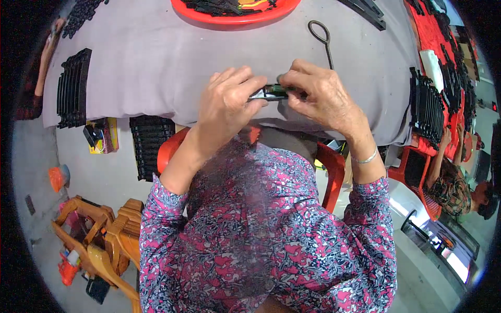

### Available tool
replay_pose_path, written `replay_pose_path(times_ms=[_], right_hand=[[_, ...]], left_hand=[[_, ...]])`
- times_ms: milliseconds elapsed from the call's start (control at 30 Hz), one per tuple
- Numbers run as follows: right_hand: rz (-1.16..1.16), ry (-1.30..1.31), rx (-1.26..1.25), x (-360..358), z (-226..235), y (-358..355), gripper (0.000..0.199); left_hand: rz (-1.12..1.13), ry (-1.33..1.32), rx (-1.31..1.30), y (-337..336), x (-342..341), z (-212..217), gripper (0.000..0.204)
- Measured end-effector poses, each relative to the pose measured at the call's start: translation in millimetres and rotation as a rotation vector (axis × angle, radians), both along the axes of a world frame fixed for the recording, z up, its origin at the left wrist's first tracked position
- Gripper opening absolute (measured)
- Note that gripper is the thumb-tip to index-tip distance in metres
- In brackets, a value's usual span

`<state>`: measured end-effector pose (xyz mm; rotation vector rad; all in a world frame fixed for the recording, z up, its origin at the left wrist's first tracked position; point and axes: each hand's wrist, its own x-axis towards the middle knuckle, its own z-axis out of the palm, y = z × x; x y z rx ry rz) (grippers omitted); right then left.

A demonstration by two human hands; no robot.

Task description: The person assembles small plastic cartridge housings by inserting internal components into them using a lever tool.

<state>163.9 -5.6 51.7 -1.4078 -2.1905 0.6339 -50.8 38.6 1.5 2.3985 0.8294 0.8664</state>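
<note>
Between my two hands, just above the near edge of the cloth-covered table, is a small narrow black part (272, 95) with a bit of green and a pale glint inside. My left hand (232, 96) pinches its left end between thumb and fingers. At the other end, the fingers of my right hand (319, 94) are closed on it, hiding that tip. Beyond my right hand lies a dark metal rod (329, 52) with a loop at its far end.
A red basin (240, 20) of black pieces stands at the far side. Bundled black strips lie at the table's left (73, 88) and right (429, 109) edges. Long black bars (362, 11) rest at the far right. Another person (451, 185) sits at right; a wooden chair (96, 229) stands lower left.
</note>
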Motion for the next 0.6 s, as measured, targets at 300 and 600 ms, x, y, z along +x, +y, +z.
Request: replay_pose_path(times_ms=[300,600], right_hand=[[0.024,-0.102,-0.002,-11,1,0,0.024],[-0.074,0.044,0.016,-15,-4,-2,0.020]], left_hand=[[-0.071,0.028,-0.070,7,-3,6,0.034],[-0.245,0.112,-0.335,31,3,17,0.027]])
